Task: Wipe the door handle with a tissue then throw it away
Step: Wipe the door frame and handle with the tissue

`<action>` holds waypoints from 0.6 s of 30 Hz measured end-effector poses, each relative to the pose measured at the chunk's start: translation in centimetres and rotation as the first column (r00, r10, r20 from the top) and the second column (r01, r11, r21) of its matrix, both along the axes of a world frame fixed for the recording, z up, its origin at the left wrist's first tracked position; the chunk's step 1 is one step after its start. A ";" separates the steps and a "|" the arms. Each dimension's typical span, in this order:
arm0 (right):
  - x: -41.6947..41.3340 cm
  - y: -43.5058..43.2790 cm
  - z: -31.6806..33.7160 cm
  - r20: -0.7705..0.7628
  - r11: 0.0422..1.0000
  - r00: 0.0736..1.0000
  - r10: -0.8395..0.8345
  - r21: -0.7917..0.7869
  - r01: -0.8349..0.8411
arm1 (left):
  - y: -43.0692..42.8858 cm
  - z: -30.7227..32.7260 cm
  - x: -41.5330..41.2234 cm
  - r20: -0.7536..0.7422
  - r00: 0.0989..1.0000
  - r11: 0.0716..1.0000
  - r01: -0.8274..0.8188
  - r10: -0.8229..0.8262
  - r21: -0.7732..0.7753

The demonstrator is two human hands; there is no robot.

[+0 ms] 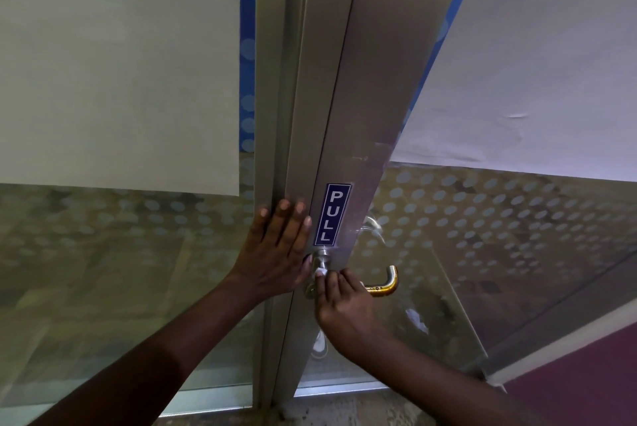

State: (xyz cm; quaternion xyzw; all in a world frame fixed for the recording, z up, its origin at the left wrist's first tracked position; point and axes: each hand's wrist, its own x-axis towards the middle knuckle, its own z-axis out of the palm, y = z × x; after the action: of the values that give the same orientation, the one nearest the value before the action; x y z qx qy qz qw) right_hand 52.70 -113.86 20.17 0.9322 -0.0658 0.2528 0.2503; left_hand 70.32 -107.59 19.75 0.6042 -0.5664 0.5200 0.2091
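Right grip (339, 301) pinching tissue (322, 272) on door handle (382, 284), left grip (275, 250) flat, open, at door edge (293, 184)

My left hand (275, 246) flat on the grey aluminium door frame (344, 115), beside blue PULL sticker (331, 214). My right hand (344, 308) pinches white tissue (322, 272) against the curved metal door handle (386, 284).

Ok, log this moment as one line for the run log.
step: wiping | right hand: presses tissue on door handle base | left hand: flat on door frame | disposal: pending
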 end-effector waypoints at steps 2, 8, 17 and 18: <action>1.4 1.0 0.1 0.010 0.996 0.997 -0.080 0.045 0.079 | -0.2 -0.1 0.0 -0.001 1.000 1.000 -0.001 0.001 -0.014; 0.0 0.0 -0.4 0.071 0.997 0.997 -0.019 0.077 0.014 | -0.5 -0.5 0.3 0.007 1.000 0.999 -0.002 0.002 -0.035; -4.0 -5.1 -1.2 0.051 0.941 0.941 0.335 0.031 -0.337 | -0.4 -0.4 0.4 0.013 1.000 0.999 -0.018 0.018 -0.030; -4.3 -5.6 -1.2 0.041 0.932 0.932 0.360 0.033 -0.362 | -0.4 -0.4 0.4 0.014 1.000 0.999 -0.020 0.020 -0.028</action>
State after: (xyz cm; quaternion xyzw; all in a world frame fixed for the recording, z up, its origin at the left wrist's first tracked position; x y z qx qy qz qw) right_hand 48.41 -119.46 19.00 0.9288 0.0972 0.3092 0.1797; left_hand 70.73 -108.01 19.37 0.6030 -0.5545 0.5343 0.2084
